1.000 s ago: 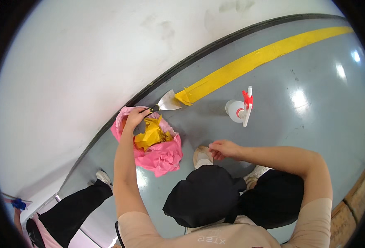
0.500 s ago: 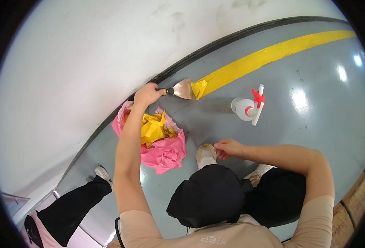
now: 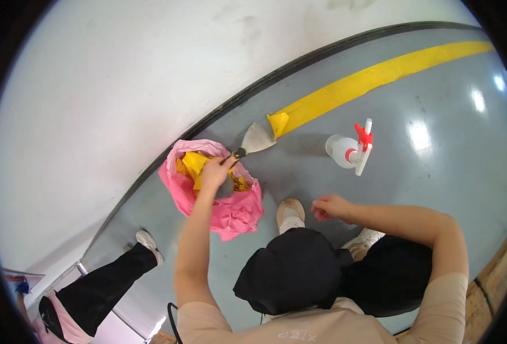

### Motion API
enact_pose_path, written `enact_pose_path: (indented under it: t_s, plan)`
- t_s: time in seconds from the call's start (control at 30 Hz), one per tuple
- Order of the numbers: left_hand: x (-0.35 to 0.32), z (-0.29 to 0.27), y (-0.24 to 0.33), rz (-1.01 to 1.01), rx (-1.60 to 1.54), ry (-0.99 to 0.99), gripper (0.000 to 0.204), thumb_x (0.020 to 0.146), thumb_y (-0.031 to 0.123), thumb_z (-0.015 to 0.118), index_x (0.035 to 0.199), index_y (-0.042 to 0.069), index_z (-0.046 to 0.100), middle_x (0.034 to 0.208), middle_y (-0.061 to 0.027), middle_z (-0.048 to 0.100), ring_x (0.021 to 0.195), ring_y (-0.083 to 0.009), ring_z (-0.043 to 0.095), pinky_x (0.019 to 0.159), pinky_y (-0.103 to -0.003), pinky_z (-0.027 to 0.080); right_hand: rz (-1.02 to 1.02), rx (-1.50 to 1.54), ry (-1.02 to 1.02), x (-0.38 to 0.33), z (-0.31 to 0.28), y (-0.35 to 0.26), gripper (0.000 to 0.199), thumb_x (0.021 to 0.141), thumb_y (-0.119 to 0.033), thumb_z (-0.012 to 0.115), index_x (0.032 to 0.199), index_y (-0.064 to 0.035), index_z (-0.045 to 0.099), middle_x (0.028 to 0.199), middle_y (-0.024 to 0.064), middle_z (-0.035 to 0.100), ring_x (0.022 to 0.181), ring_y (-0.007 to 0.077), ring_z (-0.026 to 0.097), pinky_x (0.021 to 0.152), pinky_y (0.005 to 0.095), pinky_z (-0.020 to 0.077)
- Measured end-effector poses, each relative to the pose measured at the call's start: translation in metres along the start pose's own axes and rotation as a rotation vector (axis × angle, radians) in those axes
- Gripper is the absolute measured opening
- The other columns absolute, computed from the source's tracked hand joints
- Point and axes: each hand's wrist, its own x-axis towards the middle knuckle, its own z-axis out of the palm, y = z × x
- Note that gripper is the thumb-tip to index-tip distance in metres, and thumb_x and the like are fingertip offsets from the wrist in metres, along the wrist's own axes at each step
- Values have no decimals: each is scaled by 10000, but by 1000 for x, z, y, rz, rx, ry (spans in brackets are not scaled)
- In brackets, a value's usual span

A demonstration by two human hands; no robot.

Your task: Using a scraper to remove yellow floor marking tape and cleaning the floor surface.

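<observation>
My left hand (image 3: 214,171) is closed round the dark handle of a scraper (image 3: 258,139). Its broad metal blade lies flat near the floor, with the tip close to the folded-up end of a yellow floor tape strip (image 3: 333,98). Under and around that hand stands a pink plastic bag (image 3: 230,215), its mouth open, with crumpled yellow tape (image 3: 196,163) inside. My right hand (image 3: 331,207) hangs above the floor near my shoe, its fingers curled in and no object showing in them. Beyond it a white spray bottle (image 3: 342,152) with a red and white trigger head stands on the floor.
A white wall (image 3: 121,74) with a dark skirting strip (image 3: 247,89) curves along the far left side. Another person in black trousers (image 3: 107,286) stands at the lower left. Brown boxes or boards (image 3: 488,292) line the lower right edge.
My left hand has moved nearer and to the right with the scraper, now over the bag, and the blade has turned. The bag's mouth looks wider. My right hand has shifted slightly right.
</observation>
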Motion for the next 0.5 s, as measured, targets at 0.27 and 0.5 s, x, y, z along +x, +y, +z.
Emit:
enact_pose_path:
  t_s: [0.27, 0.5]
  plan:
    - [28, -17, 29, 103, 185, -71, 469, 798, 472, 573, 910, 29, 673, 812, -197, 645, 815, -337, 632, 717, -410, 473, -35, -59, -27, 6, 13, -18, 313, 901, -321, 482, 948, -32, 594, 785, 62, 589, 706, 148, 579, 652, 280, 498]
    - [-2, 31, 30, 57, 48, -243, 576, 851, 502, 496, 899, -51, 649, 818, -228, 636, 796, -336, 628, 709, -397, 469, -120, 55, -47, 51, 28, -10, 383, 905, -384, 491, 947, -13, 578, 748, 61, 566, 674, 140, 559, 572, 271, 459]
